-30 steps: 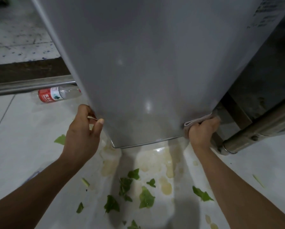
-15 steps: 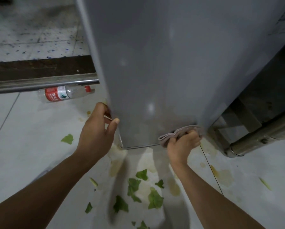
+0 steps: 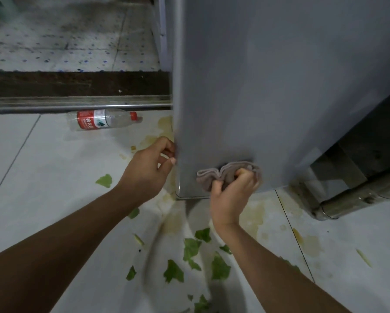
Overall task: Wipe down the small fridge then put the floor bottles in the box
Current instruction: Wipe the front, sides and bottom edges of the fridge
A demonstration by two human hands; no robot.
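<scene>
While the right hand [image 3: 232,193] bunches the cloth [image 3: 225,175] against the fridge [image 3: 280,98] base, fingers curled, the bottle [image 3: 103,119] lies sideways at ten o'clock, nearer the left hand [image 3: 148,170] pinching the corner.

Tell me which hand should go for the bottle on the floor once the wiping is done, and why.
Left. The left hand grips the fridge edge, on the same side as the bottle, which lies beyond it by the rail. The right hand holds the cloth against the fridge.
</scene>
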